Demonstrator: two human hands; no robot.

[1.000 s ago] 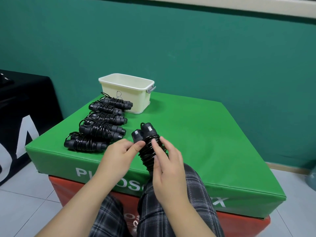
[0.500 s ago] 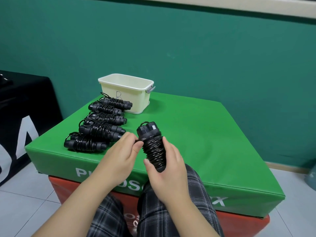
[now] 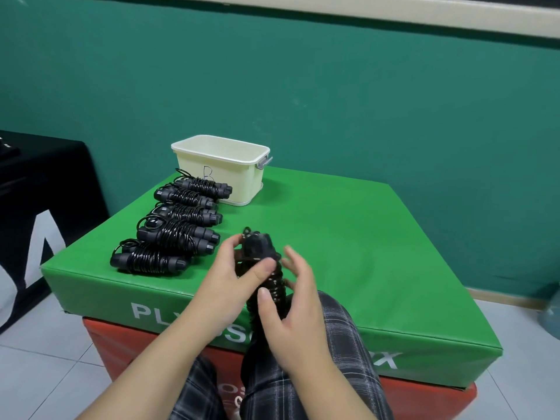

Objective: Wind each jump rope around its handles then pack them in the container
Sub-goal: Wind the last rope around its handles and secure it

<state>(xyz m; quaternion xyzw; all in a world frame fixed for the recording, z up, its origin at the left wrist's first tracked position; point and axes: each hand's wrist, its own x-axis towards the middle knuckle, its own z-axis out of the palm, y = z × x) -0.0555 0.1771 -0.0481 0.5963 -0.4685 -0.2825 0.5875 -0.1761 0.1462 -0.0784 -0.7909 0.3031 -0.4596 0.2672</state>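
Observation:
A black jump rope (image 3: 266, 268), its cord wound round both handles, stands nearly upright over the front edge of the green mat. My left hand (image 3: 230, 283) pinches its upper part between thumb and fingers. My right hand (image 3: 291, 301) holds the lower part with the thumb against the coils, fingers spread behind it. Several wound black jump ropes (image 3: 175, 225) lie in a row on the mat's left side. Behind them stands a cream plastic container (image 3: 242, 180), open-topped, its inside hidden.
The green padded mat (image 3: 363, 253) sits on a red box (image 3: 127, 347). My legs in plaid trousers (image 3: 348, 344) are below the hands. A black draped table (image 3: 39, 195) stands at the left. A teal wall is behind; tiled floor surrounds the box.
The bundle has been turned between my hands. My left hand moved onto its top and my right hand's fingers opened out behind it.

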